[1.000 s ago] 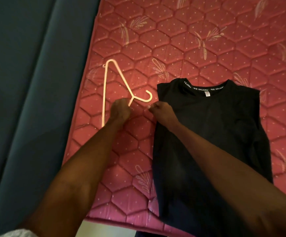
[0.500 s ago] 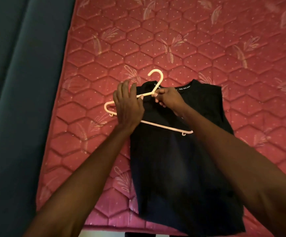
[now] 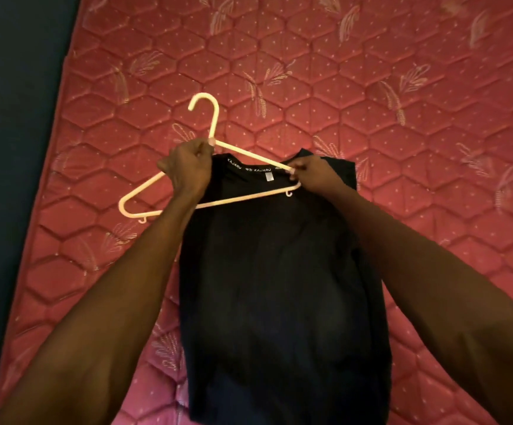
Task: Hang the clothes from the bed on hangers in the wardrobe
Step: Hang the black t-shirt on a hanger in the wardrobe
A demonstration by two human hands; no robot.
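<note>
We log a pale pink plastic hanger (image 3: 218, 167) held over a black sleeveless cotton top (image 3: 279, 271) that lies flat on the red quilted mattress with hexagon stitching (image 3: 402, 118) of the bed. Our left hand (image 3: 187, 170) has its grip curled tight round the hanger's neck, just below the hook; the hook rises straight beyond that grip, and the hanger's left shoulder slopes out and down from it, clear of the cloth and over bare mattress. Our right hand (image 3: 313, 173) pinches, in a narrow grip, the top's collar edge together with the hanger's right arm. Between the two grips runs the neckline, its white lettered band (image 3: 249, 167) and small label (image 3: 268, 177) showing. The hanger's lower bar crosses the chest of the top just nearer to us than both grips. The body of the top stretches from the grips toward us, between our forearms. Left of the left grip, past the mattress edge, lies a dark blue padded border (image 3: 10, 148).
</note>
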